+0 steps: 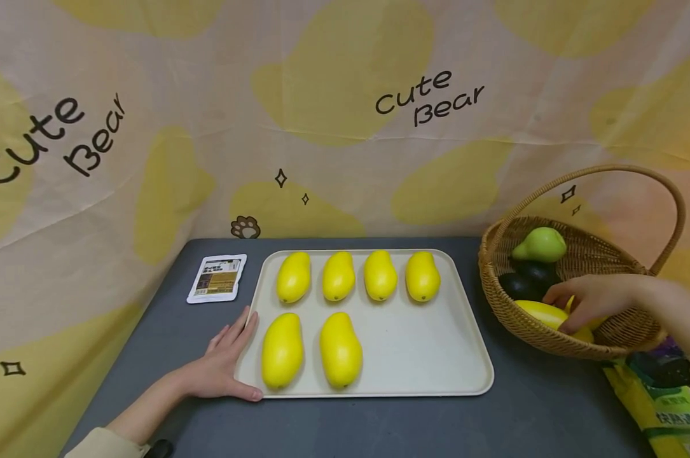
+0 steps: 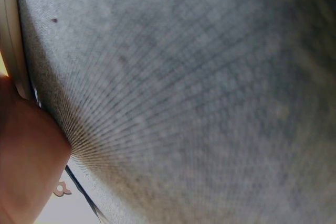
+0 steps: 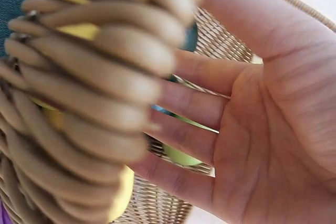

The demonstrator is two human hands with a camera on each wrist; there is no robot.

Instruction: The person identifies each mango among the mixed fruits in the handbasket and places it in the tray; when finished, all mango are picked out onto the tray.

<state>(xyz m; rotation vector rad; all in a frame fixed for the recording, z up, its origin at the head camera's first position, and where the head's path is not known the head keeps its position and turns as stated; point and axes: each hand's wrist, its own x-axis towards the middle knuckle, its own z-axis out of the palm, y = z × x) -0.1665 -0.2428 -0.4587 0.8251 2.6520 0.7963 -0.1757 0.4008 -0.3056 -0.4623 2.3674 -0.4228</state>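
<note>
Several yellow mangoes lie on a cream tray: a back row, with one mango at its right end, and two in front, one of them this mango. My left hand rests at the tray's left edge, fingers spread and thumb at the front left corner. Inside a wicker basket, my right hand reaches over yellow fruit, thumb and fingers apart. In the right wrist view its fingers look fairly straight, with tips hidden behind the basket's rim. A green pear and dark rounded fruit lie beside it.
A white packet with a brown label lies left of the tray. A yellow-green bag sits at the right, below the basket. The basket's tall handle arches over it. Behind the grey table hangs a printed cloth.
</note>
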